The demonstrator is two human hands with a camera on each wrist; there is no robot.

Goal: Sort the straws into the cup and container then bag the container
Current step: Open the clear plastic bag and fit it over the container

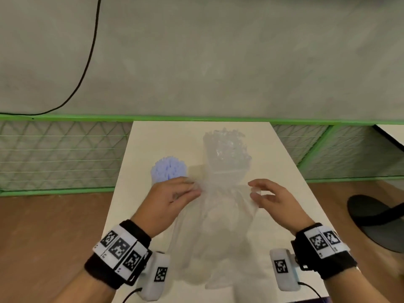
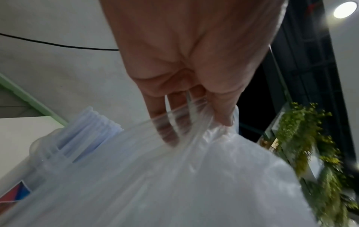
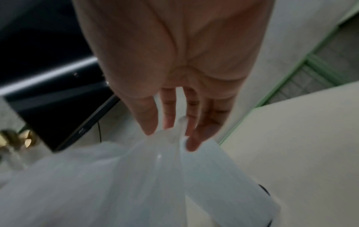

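Note:
A thin clear plastic bag (image 1: 214,226) lies spread on the cream table (image 1: 153,136) in front of me. My left hand (image 1: 192,189) pinches its upper left edge, the film stretched over the fingers (image 2: 165,130). My right hand (image 1: 254,191) pinches the upper right edge (image 3: 180,138). Just beyond the bag's top stands a clear container (image 1: 227,154) packed with transparent straws. To its left a clear cup (image 1: 169,170) holds bluish-white straws (image 2: 91,130), right behind my left hand.
A green mesh fence (image 1: 61,154) runs behind the table below a grey wall with a black cable (image 1: 87,62). A black chair seat (image 1: 376,219) sits at the right over the brown floor. Green plants (image 2: 310,145) show in the left wrist view.

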